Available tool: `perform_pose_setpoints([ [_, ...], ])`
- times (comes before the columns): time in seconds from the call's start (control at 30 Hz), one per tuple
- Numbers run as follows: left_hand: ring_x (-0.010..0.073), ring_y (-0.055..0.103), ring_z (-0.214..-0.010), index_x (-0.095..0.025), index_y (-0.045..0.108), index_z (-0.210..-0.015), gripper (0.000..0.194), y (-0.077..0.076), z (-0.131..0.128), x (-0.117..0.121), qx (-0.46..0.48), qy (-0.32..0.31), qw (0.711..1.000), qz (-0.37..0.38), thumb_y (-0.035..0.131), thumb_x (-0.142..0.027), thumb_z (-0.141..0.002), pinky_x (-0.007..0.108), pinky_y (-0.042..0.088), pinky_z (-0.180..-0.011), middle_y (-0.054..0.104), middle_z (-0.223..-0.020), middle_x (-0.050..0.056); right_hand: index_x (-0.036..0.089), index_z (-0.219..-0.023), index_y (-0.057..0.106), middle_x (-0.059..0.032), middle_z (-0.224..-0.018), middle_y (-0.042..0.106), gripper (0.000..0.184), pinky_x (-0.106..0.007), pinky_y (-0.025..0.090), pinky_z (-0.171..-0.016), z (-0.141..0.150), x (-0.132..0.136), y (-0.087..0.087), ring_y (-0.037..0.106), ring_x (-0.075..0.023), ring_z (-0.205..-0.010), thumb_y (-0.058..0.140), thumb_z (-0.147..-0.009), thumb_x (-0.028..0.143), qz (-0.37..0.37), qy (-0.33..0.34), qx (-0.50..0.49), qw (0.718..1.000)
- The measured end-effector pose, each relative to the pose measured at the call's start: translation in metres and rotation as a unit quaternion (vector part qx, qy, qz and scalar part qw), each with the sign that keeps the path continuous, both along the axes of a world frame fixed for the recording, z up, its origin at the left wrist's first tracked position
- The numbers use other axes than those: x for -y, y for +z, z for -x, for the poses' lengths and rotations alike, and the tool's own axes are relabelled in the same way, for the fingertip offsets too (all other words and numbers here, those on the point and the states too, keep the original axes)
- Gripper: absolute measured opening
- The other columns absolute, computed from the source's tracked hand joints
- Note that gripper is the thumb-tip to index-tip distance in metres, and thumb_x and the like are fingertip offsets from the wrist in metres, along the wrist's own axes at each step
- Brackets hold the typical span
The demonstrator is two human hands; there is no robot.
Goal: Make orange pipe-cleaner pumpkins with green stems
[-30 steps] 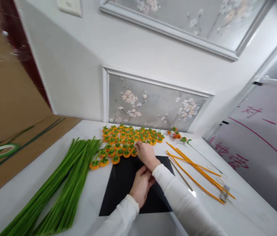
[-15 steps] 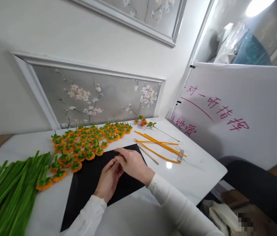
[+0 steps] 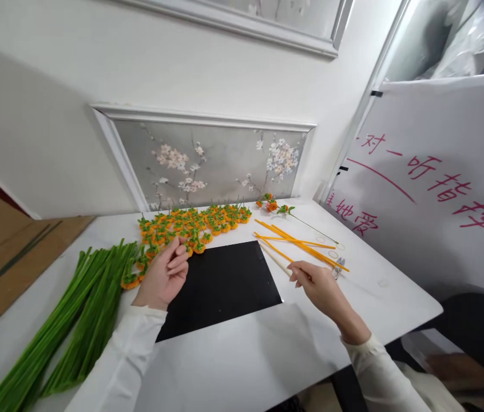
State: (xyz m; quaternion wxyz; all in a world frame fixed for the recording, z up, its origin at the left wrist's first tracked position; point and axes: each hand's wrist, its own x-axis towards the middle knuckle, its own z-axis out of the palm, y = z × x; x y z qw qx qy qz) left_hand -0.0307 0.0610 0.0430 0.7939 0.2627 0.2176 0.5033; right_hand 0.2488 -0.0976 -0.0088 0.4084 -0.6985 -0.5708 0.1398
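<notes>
My left hand (image 3: 162,277) rests at the left edge of the black mat (image 3: 225,286), beside the nearest of the small orange flowers with green tops (image 3: 190,226). Its fingers are curled with the thumb up, and what lies inside them is hidden. My right hand (image 3: 319,286) is to the right of the mat. Its fingertips are pinched at the near end of a pale thin stick (image 3: 274,260), next to the orange pipe cleaners (image 3: 297,243).
A big bundle of green pipe cleaners (image 3: 74,320) lies at the left of the white table (image 3: 259,355). A finished flower stem (image 3: 282,210) and small snips (image 3: 337,268) lie near the right edge. A whiteboard with red writing (image 3: 431,189) stands on the right, and a brown board (image 3: 6,257) on the left.
The hands were together over the mat and have parted. The left went left to the flowers and the right went right to the stick. The view swung left.
</notes>
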Motion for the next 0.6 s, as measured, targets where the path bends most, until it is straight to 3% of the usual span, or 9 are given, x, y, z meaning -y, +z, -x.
perform_pose_setpoints([
  [0.1, 0.0008, 0.032, -0.028, -0.011, 0.054, -0.072, 0.037, 0.001, 0.011, 0.002, -0.020, -0.013, 0.999, -0.022, 0.029, -0.021, -0.099, 0.011, 0.024, -0.025, 0.037, -0.048, -0.007, 0.019, -0.088, 0.065, -0.0019, -0.071, 0.069, 0.027, -0.026, 0.048, -0.062, 0.014, -0.008, -0.002, 0.065, -0.0155, -0.061, 0.039, -0.090, 0.026, 0.021, 0.040, 0.016, 0.999],
  [0.2, 0.0022, 0.033, -0.028, -0.012, 0.051, -0.068, 0.040, -0.004, 0.013, 0.000, -0.031, -0.005, 0.999, -0.012, 0.028, -0.022, -0.099, 0.012, 0.024, -0.025, 0.035, -0.044, -0.007, 0.018, -0.101, 0.065, -0.0059, -0.092, 0.072, 0.027, -0.028, 0.049, -0.075, 0.048, -0.013, -0.005, 0.067, -0.0181, -0.082, 0.041, -0.090, 0.023, 0.020, 0.118, 0.084, 0.989],
  [0.3, 0.0023, 0.034, -0.029, -0.012, 0.051, -0.068, 0.038, -0.011, 0.010, -0.001, -0.039, -0.001, 0.999, 0.006, 0.030, -0.021, -0.098, 0.012, 0.024, -0.025, 0.035, -0.044, -0.007, 0.016, -0.128, 0.050, -0.0100, -0.132, 0.054, 0.037, -0.036, 0.038, -0.101, 0.097, -0.005, -0.010, 0.048, -0.0204, -0.123, 0.042, -0.093, 0.024, -0.005, 0.248, 0.179, 0.952],
  [0.37, 0.0020, 0.034, -0.029, -0.011, 0.052, -0.069, 0.036, -0.016, 0.007, 0.001, -0.044, -0.010, 0.999, 0.014, 0.031, -0.020, -0.098, 0.011, 0.024, -0.026, 0.035, -0.045, -0.007, 0.017, -0.137, 0.039, -0.0088, -0.142, 0.043, 0.046, -0.044, 0.027, -0.109, 0.125, 0.004, -0.014, 0.034, -0.0203, -0.133, 0.039, -0.096, 0.037, -0.015, 0.309, 0.219, 0.926],
  [0.43, 0.0014, 0.034, -0.030, -0.011, 0.053, -0.070, 0.034, -0.020, 0.004, 0.004, -0.046, -0.016, 0.999, 0.019, 0.034, -0.020, -0.097, 0.011, 0.024, -0.026, 0.036, -0.047, -0.007, 0.019, -0.140, 0.033, -0.0074, -0.144, 0.040, 0.051, -0.046, 0.024, -0.111, 0.136, 0.009, -0.019, 0.031, -0.0184, -0.135, 0.033, -0.097, 0.045, -0.009, 0.345, 0.239, 0.907],
  [0.5, 0.0011, 0.034, -0.031, -0.010, 0.054, -0.071, 0.032, -0.023, 0.001, 0.007, -0.049, -0.021, 0.998, 0.024, 0.037, -0.019, -0.096, 0.011, 0.024, -0.027, 0.036, -0.048, -0.007, 0.021, -0.140, 0.033, -0.0069, -0.142, 0.044, 0.051, -0.049, 0.025, -0.110, 0.129, 0.008, -0.024, 0.035, -0.0191, -0.133, 0.030, -0.097, 0.047, 0.000, 0.334, 0.263, 0.905],
  [0.53, 0.0011, 0.034, -0.031, -0.009, 0.054, -0.071, 0.031, -0.024, 0.000, 0.008, -0.050, -0.022, 0.998, 0.026, 0.038, -0.019, -0.096, 0.011, 0.025, -0.027, 0.036, -0.048, -0.007, 0.021, -0.139, 0.036, -0.0088, -0.141, 0.045, 0.051, -0.051, 0.025, -0.109, 0.120, 0.004, -0.025, 0.037, -0.0213, -0.131, 0.031, -0.097, 0.047, 0.007, 0.297, 0.282, 0.912],
  [0.6, 0.0011, 0.034, -0.031, -0.009, 0.055, -0.071, 0.029, -0.026, -0.001, 0.009, -0.050, -0.023, 0.998, 0.030, 0.040, -0.018, -0.095, 0.011, 0.025, -0.027, 0.036, -0.048, -0.007, 0.015, -0.134, 0.044, -0.0173, -0.136, 0.048, 0.048, -0.059, 0.022, -0.106, 0.096, -0.004, -0.026, 0.039, -0.0298, -0.129, 0.036, -0.096, 0.042, 0.021, 0.105, 0.325, 0.940],
])
